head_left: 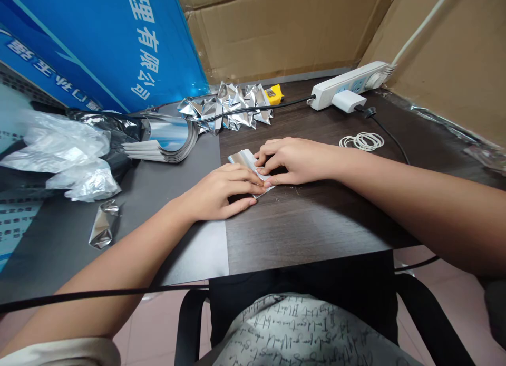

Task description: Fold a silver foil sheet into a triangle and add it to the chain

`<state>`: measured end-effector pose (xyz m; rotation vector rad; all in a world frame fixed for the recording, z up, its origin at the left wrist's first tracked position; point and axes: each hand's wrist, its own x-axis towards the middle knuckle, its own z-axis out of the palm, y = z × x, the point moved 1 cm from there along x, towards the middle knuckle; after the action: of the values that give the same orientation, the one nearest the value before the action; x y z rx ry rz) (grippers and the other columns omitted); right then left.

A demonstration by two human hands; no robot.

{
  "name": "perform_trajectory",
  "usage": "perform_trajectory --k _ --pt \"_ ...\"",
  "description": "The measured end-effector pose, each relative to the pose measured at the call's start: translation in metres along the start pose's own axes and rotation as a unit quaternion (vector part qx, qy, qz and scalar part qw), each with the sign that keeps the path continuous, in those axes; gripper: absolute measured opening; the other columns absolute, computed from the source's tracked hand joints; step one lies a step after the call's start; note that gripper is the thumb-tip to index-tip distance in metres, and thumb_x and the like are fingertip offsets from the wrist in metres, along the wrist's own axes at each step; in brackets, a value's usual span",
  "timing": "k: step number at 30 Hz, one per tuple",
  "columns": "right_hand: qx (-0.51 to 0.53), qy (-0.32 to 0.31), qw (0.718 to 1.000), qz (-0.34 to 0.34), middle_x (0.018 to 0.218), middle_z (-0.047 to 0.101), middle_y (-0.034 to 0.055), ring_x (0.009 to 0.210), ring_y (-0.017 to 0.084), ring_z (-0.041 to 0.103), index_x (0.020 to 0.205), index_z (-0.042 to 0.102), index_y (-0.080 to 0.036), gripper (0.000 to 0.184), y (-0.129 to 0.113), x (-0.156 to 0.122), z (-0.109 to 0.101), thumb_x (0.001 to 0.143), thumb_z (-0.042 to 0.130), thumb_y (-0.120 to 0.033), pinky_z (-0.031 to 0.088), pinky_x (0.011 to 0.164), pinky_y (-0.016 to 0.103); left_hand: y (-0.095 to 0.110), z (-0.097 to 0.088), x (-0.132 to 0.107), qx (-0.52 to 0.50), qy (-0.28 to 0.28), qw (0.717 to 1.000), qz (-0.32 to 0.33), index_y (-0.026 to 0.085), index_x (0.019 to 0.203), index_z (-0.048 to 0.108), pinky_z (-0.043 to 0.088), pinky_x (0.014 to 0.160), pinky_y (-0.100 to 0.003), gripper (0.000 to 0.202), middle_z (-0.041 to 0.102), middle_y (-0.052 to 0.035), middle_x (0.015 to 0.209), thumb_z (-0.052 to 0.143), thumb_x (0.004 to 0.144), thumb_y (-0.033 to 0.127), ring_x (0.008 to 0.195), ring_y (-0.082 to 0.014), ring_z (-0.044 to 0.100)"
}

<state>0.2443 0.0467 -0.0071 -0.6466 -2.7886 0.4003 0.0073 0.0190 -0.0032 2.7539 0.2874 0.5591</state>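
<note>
A small silver-and-white foil sheet (pixel 250 158), partly folded, lies on the dark desk in front of me. My left hand (pixel 225 192) rests over its near left side, fingers stretched together and pressing it down. From the right, my right hand (pixel 286 159) bends its fingers onto the sheet, with the thumb and fingertips pinching the white folded part. The fingertips of both hands meet near the sheet's lower corner, and the fingers cover much of it.
Folded silver foil pieces (pixel 237 105) lie at the back beside a yellow tape measure (pixel 274 94). A stack of curved foil sheets (pixel 168 139) and crumpled clear plastic (pixel 67 144) are on the left. One folded foil piece (pixel 105 223) lies nearer. Rubber bands (pixel 361 141) and a power strip (pixel 348 85) are right.
</note>
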Motion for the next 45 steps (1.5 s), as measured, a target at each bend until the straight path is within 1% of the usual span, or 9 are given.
perform_trajectory --k 3,7,16,19,25,29,33,38,45 --pt "-0.014 -0.006 1.000 0.019 0.113 0.069 0.0086 0.107 0.021 0.063 0.103 0.081 -0.020 0.025 -0.0022 -0.0004 -0.0013 0.096 0.066 -0.039 0.048 0.086 0.032 -0.0014 0.0001 -0.0012 -0.009 0.006 1.000 -0.004 0.019 0.121 0.071 0.056 0.103 -0.038 0.025 0.076 -0.0071 0.119 0.063 0.099 0.026 0.116 -0.0211 0.069" --pt "-0.025 -0.014 0.999 0.026 0.116 0.069 0.0080 0.110 0.021 0.063 0.106 0.080 -0.021 0.026 -0.0033 -0.0018 -0.0020 0.097 0.064 -0.040 0.048 0.085 0.031 -0.0035 0.0008 -0.0022 -0.011 0.013 1.000 0.001 0.021 0.118 0.074 0.057 0.103 -0.037 0.022 0.078 -0.0067 0.116 0.064 0.098 0.028 0.116 -0.0208 0.070" --pt "-0.021 -0.029 0.998 0.042 0.116 0.068 0.0081 0.111 0.022 0.063 0.105 0.080 -0.022 0.024 -0.0062 -0.0002 -0.0042 0.096 0.064 -0.037 0.048 0.084 0.032 -0.0051 0.0008 -0.0014 0.003 0.021 0.999 0.028 0.020 0.109 0.078 0.060 0.097 -0.036 0.018 0.077 -0.0085 0.112 0.067 0.098 0.028 0.111 -0.0212 0.071" --pt "-0.023 -0.026 0.999 0.036 0.115 0.068 0.0083 0.109 0.022 0.063 0.103 0.080 -0.020 0.025 -0.0071 -0.0001 -0.0048 0.096 0.064 -0.038 0.048 0.084 0.032 -0.0052 0.0006 -0.0011 -0.002 0.021 0.999 0.027 0.022 0.109 0.078 0.060 0.098 -0.036 0.017 0.078 -0.0081 0.111 0.067 0.098 0.029 0.112 -0.0204 0.071" --pt "-0.027 -0.023 0.999 0.027 0.113 0.069 0.0087 0.108 0.022 0.063 0.102 0.080 -0.020 0.026 -0.0077 -0.0006 -0.0046 0.097 0.062 -0.039 0.048 0.086 0.033 -0.0052 0.0010 -0.0011 -0.004 0.028 0.999 0.028 0.022 0.109 0.079 0.060 0.098 -0.036 0.017 0.078 -0.0081 0.111 0.069 0.097 0.028 0.111 -0.0201 0.071" --pt "-0.028 -0.023 0.999 0.027 0.114 0.068 0.0089 0.108 0.021 0.063 0.102 0.080 -0.020 0.025 -0.0072 -0.0011 -0.0049 0.097 0.063 -0.038 0.048 0.085 0.033 -0.0052 0.0011 -0.0016 -0.006 0.031 0.999 0.032 0.019 0.109 0.079 0.060 0.098 -0.036 0.017 0.078 -0.0088 0.111 0.069 0.096 0.027 0.111 -0.0211 0.071" --pt "-0.026 -0.027 0.999 0.030 0.114 0.068 0.0090 0.108 0.022 0.063 0.102 0.080 -0.020 0.026 -0.0066 -0.0010 -0.0048 0.097 0.063 -0.039 0.049 0.086 0.034 -0.0056 0.0012 -0.0018 -0.002 0.027 0.999 0.032 0.020 0.110 0.079 0.060 0.098 -0.036 0.018 0.078 -0.0083 0.112 0.069 0.097 0.028 0.112 -0.0209 0.071" --pt "-0.026 -0.023 0.999 0.019 0.113 0.068 0.0088 0.108 0.021 0.063 0.102 0.080 -0.020 0.026 -0.0060 -0.0007 -0.0044 0.097 0.063 -0.039 0.048 0.087 0.033 -0.0058 0.0017 -0.0020 0.002 0.033 0.999 0.040 0.017 0.109 0.078 0.060 0.098 -0.037 0.018 0.077 -0.0095 0.112 0.070 0.096 0.027 0.111 -0.0220 0.071" --pt "-0.030 -0.028 0.999 0.022 0.113 0.068 0.0089 0.110 0.022 0.063 0.104 0.080 -0.019 0.028 -0.0065 -0.0008 -0.0048 0.098 0.063 -0.040 0.049 0.088 0.033 -0.0062 0.0023 -0.0031 0.003 0.033 0.999 0.038 0.017 0.111 0.077 0.059 0.098 -0.037 0.019 0.077 -0.0094 0.112 0.069 0.097 0.027 0.111 -0.0219 0.070"
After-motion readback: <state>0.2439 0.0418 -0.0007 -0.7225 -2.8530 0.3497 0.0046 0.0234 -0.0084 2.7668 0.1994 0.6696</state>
